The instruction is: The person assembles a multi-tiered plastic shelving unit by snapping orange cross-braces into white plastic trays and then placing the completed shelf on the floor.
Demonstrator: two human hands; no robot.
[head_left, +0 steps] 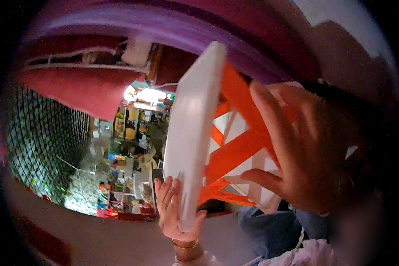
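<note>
The left grip [176,212] is closed on the bottom end of the white panel [188,133] of a folding stool [235,150]. Its fingers lie on the panel's left face. The right grip [303,153] is wide, thumb and fingers spread beside the orange legs [248,106]; I can't tell if they touch. The stool is up in the air, above the left grip and just left of the right grip. The panel's long side goes up from the left grip and leans a bit right. The left grip is nearer, since it holds on. The legs cross, and a second white panel [252,165] shows behind them. Blue pants [270,230] are near, below the right grip. The shelves [137,122] are well apart, so there looks to be more room to the left.
</note>
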